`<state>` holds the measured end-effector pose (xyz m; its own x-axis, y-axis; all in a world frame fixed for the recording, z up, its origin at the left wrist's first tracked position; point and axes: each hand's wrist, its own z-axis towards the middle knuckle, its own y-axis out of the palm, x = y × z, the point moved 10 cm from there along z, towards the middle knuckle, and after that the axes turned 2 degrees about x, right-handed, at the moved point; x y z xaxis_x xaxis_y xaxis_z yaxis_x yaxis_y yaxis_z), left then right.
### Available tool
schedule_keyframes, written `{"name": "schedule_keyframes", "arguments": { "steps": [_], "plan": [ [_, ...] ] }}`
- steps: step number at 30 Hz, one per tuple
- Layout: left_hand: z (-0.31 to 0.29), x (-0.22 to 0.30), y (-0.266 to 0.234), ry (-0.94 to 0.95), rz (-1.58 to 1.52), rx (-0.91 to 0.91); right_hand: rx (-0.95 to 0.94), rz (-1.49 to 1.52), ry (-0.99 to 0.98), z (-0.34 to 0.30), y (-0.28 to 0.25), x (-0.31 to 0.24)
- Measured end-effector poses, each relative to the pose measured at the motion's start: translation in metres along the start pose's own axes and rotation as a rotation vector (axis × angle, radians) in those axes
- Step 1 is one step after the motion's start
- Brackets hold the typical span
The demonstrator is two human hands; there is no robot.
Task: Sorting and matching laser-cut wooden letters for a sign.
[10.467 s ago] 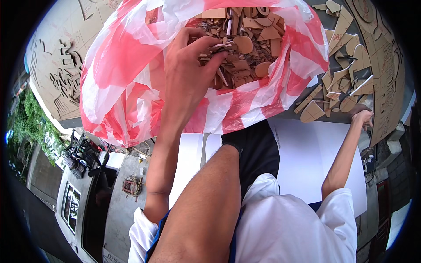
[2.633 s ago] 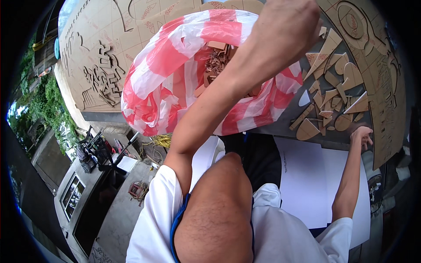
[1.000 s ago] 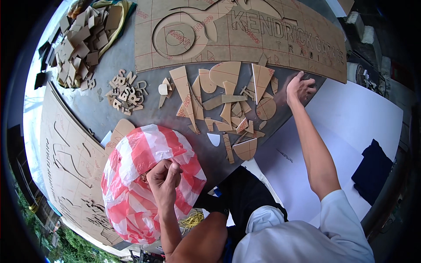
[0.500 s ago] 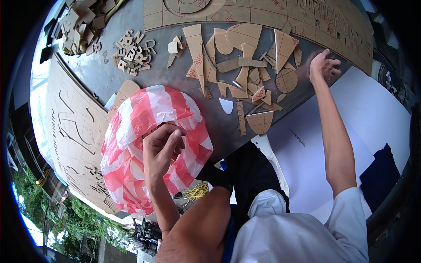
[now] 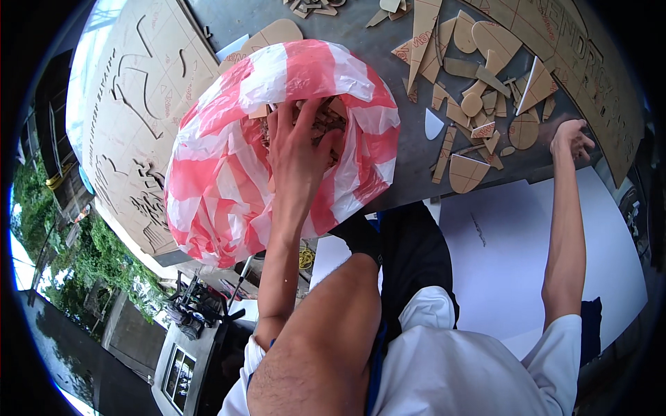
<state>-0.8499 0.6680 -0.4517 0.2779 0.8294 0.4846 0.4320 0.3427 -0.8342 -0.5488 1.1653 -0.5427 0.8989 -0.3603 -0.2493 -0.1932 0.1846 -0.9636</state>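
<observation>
My left hand [image 5: 298, 142] reaches into the mouth of a red-and-white striped plastic bag [image 5: 316, 73]. Its fingers are spread over small brown offcuts [image 5: 333, 121] inside, and the fingertips are partly hidden among them. At the table's right edge is my right hand [image 5: 571, 141], its fingers loosely bent and slightly blurred, with nothing visible in them. Between the hands lie flat, paper-covered cut pieces [image 5: 466, 173]: wedges, rounded shapes and strips. A small white rounded piece [image 5: 433, 124] lies nearest the bag.
A grey table [image 5: 388, 66] carries everything. Brown sheets with cut-out letters and shapes lie at the left [image 5: 149, 83] and far right [image 5: 583, 59]. Small cut pieces [image 5: 316, 7] sit at the far edge of view. A white sheet [image 5: 513, 229] stands below the table's right side.
My left hand has gone from a closed grip above the bag's mouth to spread fingers inside it. The view has shifted, placing the bag higher and the pieces further right.
</observation>
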Motion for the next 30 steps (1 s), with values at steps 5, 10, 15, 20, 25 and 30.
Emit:
{"name": "schedule_keyframes", "arguments": {
  "steps": [5, 10, 15, 20, 25, 30],
  "plan": [
    [-0.002, -0.034, -0.013, -0.034, -0.203, 0.163, -0.001, 0.005, 0.024, -0.007, 0.005, 0.002],
    [-0.005, -0.033, -0.014, -0.024, -0.125, 0.225, 0.064, 0.055, 0.006, 0.014, 0.003, 0.006],
    [-0.017, -0.041, -0.025, -0.073, -0.148, 0.244, -0.051, 0.105, 0.023, -0.020, -0.001, -0.004],
    [-0.010, -0.028, -0.012, 0.013, 0.077, 0.266, -0.133, 0.100, -0.075, -0.026, -0.006, 0.004],
    [-0.002, -0.037, -0.021, 0.071, -0.073, 0.276, -0.307, 0.606, 0.064, -0.053, -0.028, 0.159],
    [0.004, -0.063, -0.026, -0.026, -0.350, 0.339, -0.676, 0.638, 0.972, -0.213, 0.020, 0.295]
  ]
}}
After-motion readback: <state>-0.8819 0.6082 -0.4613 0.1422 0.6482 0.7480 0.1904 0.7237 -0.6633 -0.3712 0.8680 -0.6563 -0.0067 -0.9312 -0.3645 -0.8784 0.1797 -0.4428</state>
